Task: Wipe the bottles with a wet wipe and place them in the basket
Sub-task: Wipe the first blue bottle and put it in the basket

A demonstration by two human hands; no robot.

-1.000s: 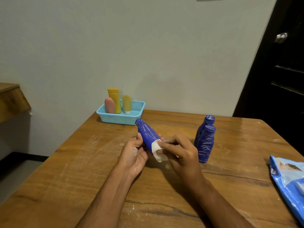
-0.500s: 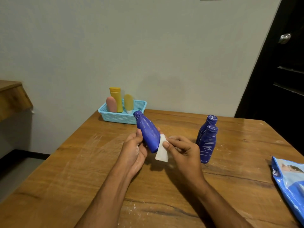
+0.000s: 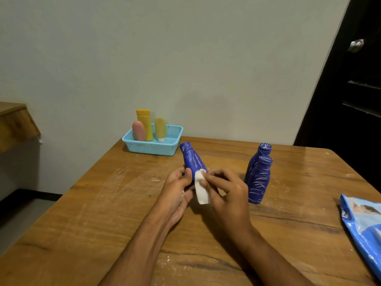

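One blue bottle (image 3: 192, 159), cap tilted toward 11 o'clock above the table (image 3: 82, 203), is gripped by the left hand (image 3: 177, 190). The right hand (image 3: 226, 193) pinches the wet wipe (image 3: 201, 188) against it. Rotate the bottle steadily; white streaks remain near the cap.

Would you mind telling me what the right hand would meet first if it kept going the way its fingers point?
The right hand points up and left, its fingers already pinching the wet wipe against the blue bottle held by the left hand. So it would likely meet that bottle first.
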